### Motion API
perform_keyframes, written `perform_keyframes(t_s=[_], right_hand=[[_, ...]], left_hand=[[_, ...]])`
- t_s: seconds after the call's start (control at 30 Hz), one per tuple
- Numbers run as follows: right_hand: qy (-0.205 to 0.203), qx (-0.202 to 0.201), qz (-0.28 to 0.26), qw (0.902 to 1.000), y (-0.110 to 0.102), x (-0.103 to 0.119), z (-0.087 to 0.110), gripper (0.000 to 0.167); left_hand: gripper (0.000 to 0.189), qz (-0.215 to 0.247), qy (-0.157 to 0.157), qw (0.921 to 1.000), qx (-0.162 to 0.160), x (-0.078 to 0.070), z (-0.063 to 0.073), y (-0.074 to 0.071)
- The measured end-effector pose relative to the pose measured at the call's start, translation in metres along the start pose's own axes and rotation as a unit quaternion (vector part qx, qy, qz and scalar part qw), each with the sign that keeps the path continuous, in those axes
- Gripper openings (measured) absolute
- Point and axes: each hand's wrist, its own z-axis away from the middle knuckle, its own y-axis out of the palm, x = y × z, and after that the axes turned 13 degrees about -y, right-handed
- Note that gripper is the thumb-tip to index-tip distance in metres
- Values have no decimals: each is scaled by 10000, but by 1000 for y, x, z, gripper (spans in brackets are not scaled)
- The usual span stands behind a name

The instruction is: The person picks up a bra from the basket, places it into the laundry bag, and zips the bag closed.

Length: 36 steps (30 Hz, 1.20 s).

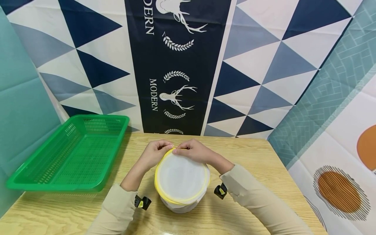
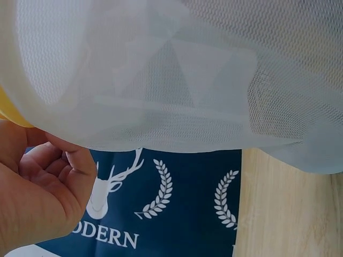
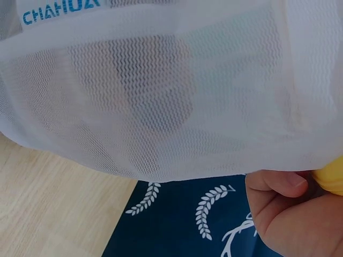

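Two pinches hold the rim (image 1: 157, 182) of the bag (image 1: 183, 178): left hand (image 1: 151, 155) and right hand (image 1: 194, 151), the bag right of the basket (image 1: 58, 187). Pulling the rim taut between them should help; hard tugs could crumple it.

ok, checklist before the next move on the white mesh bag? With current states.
1. Left hand on the yellow trim: ok, pinching it at the far side of the bag.
2. Right hand on the trim: ok, gripping it right beside the left hand.
3. White mesh bag top facing up: ok, its round panel shows to the head camera.
4. Trim closed where the hands meet: cannot tell, the hands cover that stretch.
5. Bag empty: cannot tell, shapes show through the mesh but may be the background.
6. Green basket clear of the bag: ok, apart, to its left.
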Motion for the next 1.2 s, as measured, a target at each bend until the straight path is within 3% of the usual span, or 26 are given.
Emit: perform_keyframes(t_s=[0.27, 0.5, 1.2], right_hand=[[84, -44, 67, 9999, 2, 1, 1, 26], [124, -79, 114, 9998, 2, 0, 1, 25], [310, -359, 157, 9988, 1, -2, 5, 27]], left_hand=[[24, -19, -16, 10000, -19, 1, -1, 0], [21, -86, -248, 9995, -150, 0, 1, 1], [22, 69, -334, 9989, -312, 5, -1, 1]])
